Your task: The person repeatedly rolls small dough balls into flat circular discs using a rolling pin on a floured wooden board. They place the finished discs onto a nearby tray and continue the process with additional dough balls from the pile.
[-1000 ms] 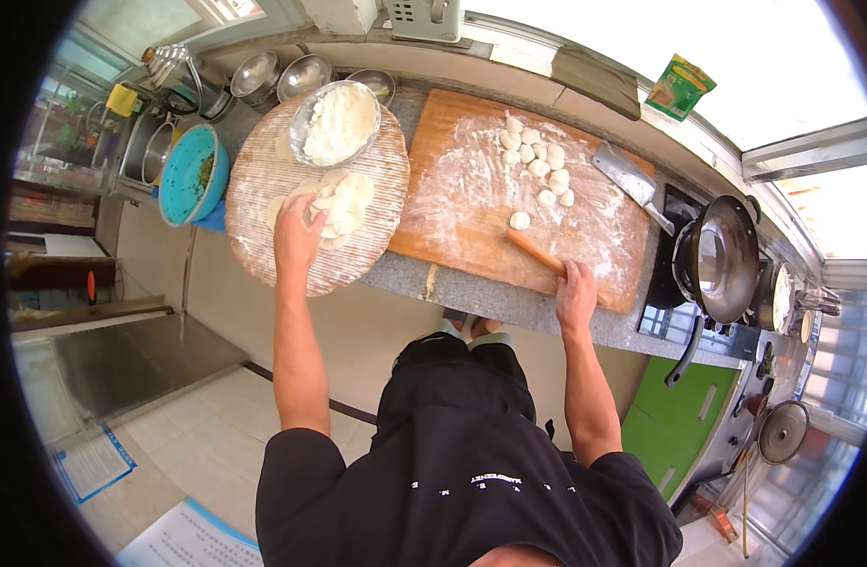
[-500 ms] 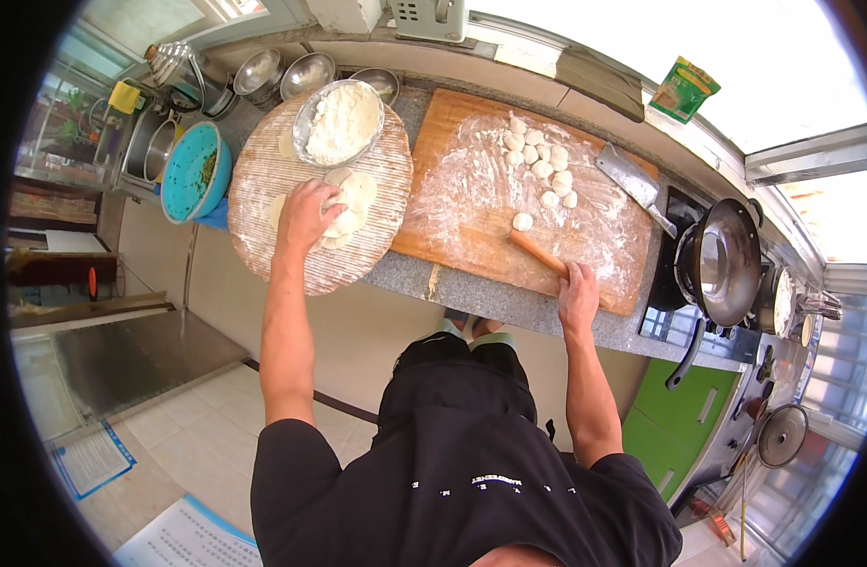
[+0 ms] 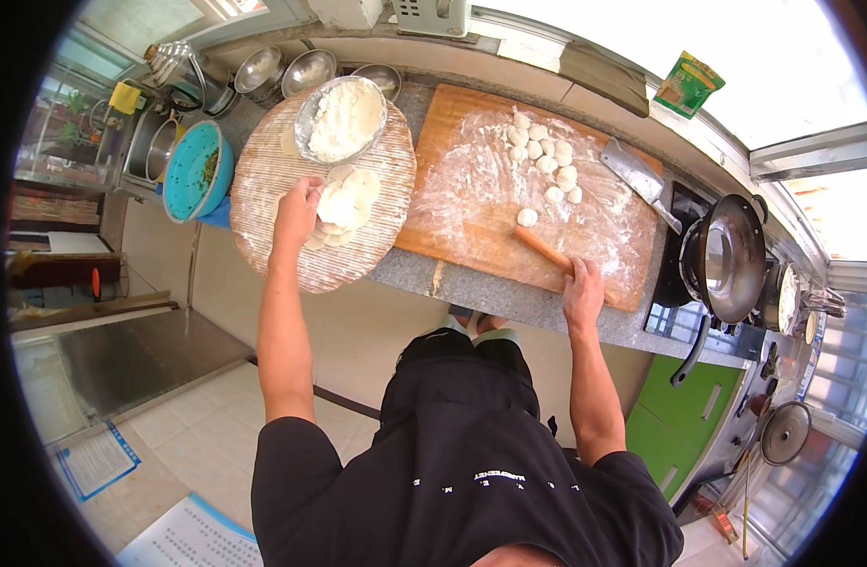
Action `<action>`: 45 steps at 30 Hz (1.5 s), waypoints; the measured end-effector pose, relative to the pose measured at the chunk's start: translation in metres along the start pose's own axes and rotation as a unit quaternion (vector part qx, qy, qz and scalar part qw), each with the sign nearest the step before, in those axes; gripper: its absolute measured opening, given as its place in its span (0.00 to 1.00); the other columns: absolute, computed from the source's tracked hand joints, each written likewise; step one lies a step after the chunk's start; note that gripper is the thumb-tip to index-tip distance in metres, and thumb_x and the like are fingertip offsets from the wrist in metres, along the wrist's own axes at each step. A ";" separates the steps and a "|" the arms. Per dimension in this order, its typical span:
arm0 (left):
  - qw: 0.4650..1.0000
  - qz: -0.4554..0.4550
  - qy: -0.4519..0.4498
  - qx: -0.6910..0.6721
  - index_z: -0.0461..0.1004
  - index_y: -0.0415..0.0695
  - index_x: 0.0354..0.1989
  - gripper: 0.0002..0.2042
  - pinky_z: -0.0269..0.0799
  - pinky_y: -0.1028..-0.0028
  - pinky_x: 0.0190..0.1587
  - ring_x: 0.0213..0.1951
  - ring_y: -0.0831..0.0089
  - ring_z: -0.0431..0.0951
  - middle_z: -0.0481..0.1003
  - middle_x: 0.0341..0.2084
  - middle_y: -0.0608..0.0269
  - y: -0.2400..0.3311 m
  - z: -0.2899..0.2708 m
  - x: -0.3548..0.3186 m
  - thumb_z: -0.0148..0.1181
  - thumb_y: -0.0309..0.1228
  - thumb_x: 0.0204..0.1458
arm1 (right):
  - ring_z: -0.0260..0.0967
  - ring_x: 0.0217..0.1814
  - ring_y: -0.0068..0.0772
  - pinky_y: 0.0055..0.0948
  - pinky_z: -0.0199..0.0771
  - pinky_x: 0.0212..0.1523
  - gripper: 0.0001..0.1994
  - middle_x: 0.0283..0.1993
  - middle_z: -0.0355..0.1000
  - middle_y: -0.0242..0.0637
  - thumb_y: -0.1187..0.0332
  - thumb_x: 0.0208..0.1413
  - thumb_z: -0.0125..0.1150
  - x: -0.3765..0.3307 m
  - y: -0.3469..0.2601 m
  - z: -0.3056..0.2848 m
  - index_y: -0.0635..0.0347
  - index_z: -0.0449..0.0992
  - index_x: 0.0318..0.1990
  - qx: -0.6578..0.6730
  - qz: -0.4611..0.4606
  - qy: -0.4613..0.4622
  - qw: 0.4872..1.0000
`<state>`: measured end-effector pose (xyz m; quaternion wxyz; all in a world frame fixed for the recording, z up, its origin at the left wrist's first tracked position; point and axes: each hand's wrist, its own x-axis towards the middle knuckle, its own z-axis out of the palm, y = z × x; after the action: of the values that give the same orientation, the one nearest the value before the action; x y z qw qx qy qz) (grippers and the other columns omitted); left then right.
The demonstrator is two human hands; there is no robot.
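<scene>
My left hand (image 3: 296,215) is over the round ribbed tray (image 3: 259,203), its fingertips pinched at the edge of a dough wrapper (image 3: 335,206). That wrapper lies on a loose pile of flat, round ones. On the floured wooden board (image 3: 443,213), my right hand (image 3: 583,291) is closed round the near end of a wooden rolling pin (image 3: 542,248). Just beyond the pin's far tip sits a single dough piece (image 3: 526,217). Several more small dough pieces (image 3: 546,164) are clustered farther back. A glass bowl of flour (image 3: 343,118) stands on the tray's far part.
A cleaver (image 3: 634,173) rests at the board's right side, near a wok (image 3: 731,260) on the stove. To the left of the tray stands a turquoise basin (image 3: 176,180) with green filling. Metal bowls (image 3: 309,74) line the back; a green packet (image 3: 689,85) is by the window.
My left hand has drawn back a little to the left from over the wrapper pile, uncovering more of it. My right hand stays on the rolling pin.
</scene>
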<state>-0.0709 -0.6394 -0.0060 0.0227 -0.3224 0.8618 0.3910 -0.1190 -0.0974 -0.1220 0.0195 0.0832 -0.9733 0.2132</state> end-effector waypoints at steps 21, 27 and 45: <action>0.946 0.320 -0.021 -0.054 0.80 0.39 0.58 0.15 0.73 0.57 0.65 0.59 0.52 0.79 0.79 0.56 0.49 0.090 0.200 -0.081 0.61 0.27 0.64 | 0.77 0.58 0.53 0.45 0.78 0.59 0.19 0.55 0.78 0.43 0.76 0.57 0.69 0.011 0.016 -0.020 0.58 0.81 0.57 0.073 0.074 0.075 0.992; 0.938 0.330 -0.092 0.043 0.81 0.42 0.59 0.15 0.75 0.56 0.61 0.58 0.52 0.79 0.79 0.55 0.51 0.130 0.313 -0.050 0.64 0.28 0.64 | 0.78 0.56 0.52 0.44 0.79 0.58 0.19 0.56 0.78 0.42 0.76 0.57 0.70 0.015 0.033 -0.018 0.59 0.82 0.56 0.070 0.055 0.099 0.991; 0.904 0.363 -0.021 0.223 0.60 0.43 0.79 0.32 0.45 0.44 0.82 0.81 0.48 0.53 0.57 0.80 0.48 0.101 0.317 -0.051 0.51 0.45 0.71 | 0.53 0.85 0.47 0.46 0.57 0.79 0.30 0.80 0.61 0.43 0.55 0.70 0.56 0.048 -0.018 0.007 0.57 0.67 0.75 -0.065 -0.135 -0.101 0.984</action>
<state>-0.1560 -0.3442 -0.1441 -0.0311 0.0347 0.9832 0.1763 -0.1635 -0.1236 -0.1176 -0.0447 0.2330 -0.9619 0.1358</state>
